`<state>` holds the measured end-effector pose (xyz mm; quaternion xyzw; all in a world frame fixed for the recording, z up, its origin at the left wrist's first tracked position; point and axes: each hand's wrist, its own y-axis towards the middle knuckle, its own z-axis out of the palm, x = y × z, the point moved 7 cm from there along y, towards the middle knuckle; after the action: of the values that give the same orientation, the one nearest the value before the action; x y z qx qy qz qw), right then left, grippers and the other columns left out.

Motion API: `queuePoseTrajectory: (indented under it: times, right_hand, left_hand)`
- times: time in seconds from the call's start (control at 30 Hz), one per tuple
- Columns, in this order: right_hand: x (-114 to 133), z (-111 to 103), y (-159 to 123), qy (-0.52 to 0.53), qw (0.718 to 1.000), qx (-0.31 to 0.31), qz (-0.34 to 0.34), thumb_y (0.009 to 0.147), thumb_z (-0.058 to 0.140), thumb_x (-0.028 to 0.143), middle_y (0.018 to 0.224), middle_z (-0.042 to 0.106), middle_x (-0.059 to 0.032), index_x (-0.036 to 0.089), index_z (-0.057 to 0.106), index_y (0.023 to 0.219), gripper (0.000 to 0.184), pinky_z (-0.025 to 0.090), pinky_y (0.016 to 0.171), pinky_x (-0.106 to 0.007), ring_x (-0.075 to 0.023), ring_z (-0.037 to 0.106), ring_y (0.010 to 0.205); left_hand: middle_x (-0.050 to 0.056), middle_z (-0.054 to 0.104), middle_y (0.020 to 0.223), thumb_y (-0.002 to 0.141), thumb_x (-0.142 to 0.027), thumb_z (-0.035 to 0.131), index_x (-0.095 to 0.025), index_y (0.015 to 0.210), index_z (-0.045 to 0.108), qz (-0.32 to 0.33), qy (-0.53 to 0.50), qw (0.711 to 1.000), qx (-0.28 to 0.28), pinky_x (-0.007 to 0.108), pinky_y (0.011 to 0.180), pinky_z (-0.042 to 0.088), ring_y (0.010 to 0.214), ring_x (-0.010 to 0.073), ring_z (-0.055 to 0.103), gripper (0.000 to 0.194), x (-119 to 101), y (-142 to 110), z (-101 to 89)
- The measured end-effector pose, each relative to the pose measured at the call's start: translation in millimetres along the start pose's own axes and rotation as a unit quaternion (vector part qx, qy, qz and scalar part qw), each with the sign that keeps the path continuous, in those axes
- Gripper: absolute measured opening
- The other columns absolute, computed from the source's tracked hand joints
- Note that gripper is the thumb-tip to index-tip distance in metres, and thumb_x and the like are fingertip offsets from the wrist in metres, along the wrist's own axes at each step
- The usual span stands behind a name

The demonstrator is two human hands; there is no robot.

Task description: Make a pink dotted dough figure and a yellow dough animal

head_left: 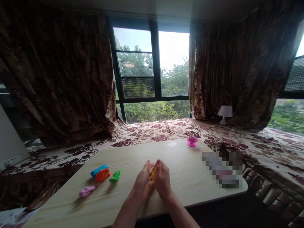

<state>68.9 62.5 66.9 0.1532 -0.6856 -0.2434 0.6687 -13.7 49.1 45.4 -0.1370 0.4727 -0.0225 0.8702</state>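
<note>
A piece of yellow modelling clay (154, 175) shows between my two hands above the middle of the table, mostly hidden by the fingers. My right hand (162, 178) is closed round it from the right, thumb on top. From the left, my left hand (143, 179) cups against it with curled fingers. Left of my hands lies a lump of green clay (115, 176). Farther left, an orange lump (103, 174) rests against a blue lump (99, 169), and a pink-purple lump (86, 191) lies nearer to me.
The pale wood-grain table (128, 155) has rounded corners. A bright pink stand-like object (192, 141) sits near its far right edge. A blurred-out item (220, 171) occupies the right end. Behind are a flowered cover (152, 134), a window and a small white lamp (224, 112).
</note>
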Motion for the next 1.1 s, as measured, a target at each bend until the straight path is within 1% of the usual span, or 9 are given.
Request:
queuePoseTrajectory:
  times: [0.07,0.13,0.23,0.37,0.5,0.67,0.8,0.93,1.1]
  right_hand:
    - [7,-2,1,-0.02,1.0,0.002,-0.024,0.092,0.035,0.034,0.068,0.057,-0.0012,0.019,0.055,0.074,0.031,0.042,0.066,-0.029,-0.0162,0.052,0.065]
    - [15,-4,2,-0.035,0.998,0.002,-0.047,0.089,0.042,0.033,0.088,0.06,-0.0048,0.021,0.059,0.089,0.022,0.038,0.084,-0.037,-0.0203,0.053,0.086]
    - [23,-3,1,-0.034,0.997,0.013,-0.069,0.089,0.043,0.03,0.105,0.058,-0.006,0.022,0.059,0.103,0.023,0.033,0.094,-0.04,-0.0211,0.05,0.101]
    - [23,2,-1,-0.006,0.997,0.033,-0.069,0.092,0.037,0.027,0.1,0.061,-0.0043,0.022,0.058,0.105,0.026,0.044,0.083,-0.03,-0.0165,0.056,0.093]
    - [20,-6,1,0.01,0.998,0.012,-0.054,0.094,0.027,0.025,0.099,0.06,-0.0053,0.02,0.057,0.103,0.031,0.045,0.081,-0.03,-0.0162,0.057,0.091]
    - [29,-9,1,0.007,0.996,0.027,-0.08,0.086,0.046,0.03,0.096,0.06,-0.0052,0.022,0.063,0.092,0.02,0.04,0.087,-0.035,-0.02,0.053,0.094]
    - [17,-11,2,0.006,0.999,-0.001,-0.042,0.086,0.046,0.034,0.08,0.058,-0.0035,0.02,0.059,0.078,0.02,0.04,0.08,-0.034,-0.019,0.052,0.08]
    - [-7,-15,6,0.032,0.998,-0.036,0.04,0.091,0.032,0.038,0.057,0.048,0.002,0.021,0.046,0.063,0.036,0.039,0.055,-0.026,-0.0136,0.046,0.053]
    - [-22,-13,10,0.082,0.991,-0.026,0.104,0.091,0.024,0.049,0.053,0.049,0.0024,0.019,0.046,0.064,0.046,0.039,0.045,-0.024,-0.0119,0.046,0.045]
  left_hand:
    - [0.009,0.07,0.084,0.08,-0.035,0.058,-0.012,0.099,0.061,0.002,-0.002,1.0,0.01,0.026,0.062,0.053,0.074,0.0183,0.067,0.03,6,2,3.7]
    - [0.007,0.07,0.082,0.08,-0.034,0.058,-0.013,0.095,0.063,0.019,-0.006,1.0,0.009,0.026,0.066,0.053,0.074,0.0178,0.066,0.026,10,1,5.1]
    - [0.004,0.07,0.079,0.079,-0.036,0.059,-0.016,0.092,0.063,0.057,-0.012,0.998,-0.015,0.026,0.065,0.052,0.07,0.0164,0.065,0.025,9,-1,1.7]
    - [-0.003,0.062,0.056,0.074,-0.041,0.062,-0.018,0.075,0.06,0.092,-0.014,0.995,-0.045,0.021,0.046,0.045,0.048,0.0113,0.058,0.023,0,0,-5.0]
    - [-0.006,0.045,0.036,0.073,-0.051,0.058,-0.018,0.054,0.051,0.048,0.01,0.999,-0.022,0.018,0.031,0.029,0.029,0.0069,0.04,0.04,-6,4,-4.7]
    - [0.004,0.062,0.054,0.074,-0.064,0.048,-0.015,0.07,0.063,-0.016,0.034,0.996,0.076,0.028,0.049,0.047,0.048,0.0164,0.06,0.052,-11,-11,8.2]
    - [0.008,0.069,0.072,0.077,-0.057,0.05,-0.015,0.09,0.066,-0.012,0.055,0.992,0.113,0.03,0.062,0.049,0.068,0.0206,0.066,0.048,-14,-33,14.9]
    - [0.009,0.071,0.086,0.073,-0.038,0.065,-0.015,0.097,0.065,0.031,0.098,0.992,0.08,0.028,0.068,0.048,0.074,0.0189,0.066,0.033,-9,-41,9.1]
    - [0.006,0.069,0.083,0.057,-0.028,0.079,-0.015,0.091,0.064,0.099,0.134,0.986,0.02,0.027,0.064,0.049,0.07,0.0171,0.064,0.039,-1,-30,-2.0]
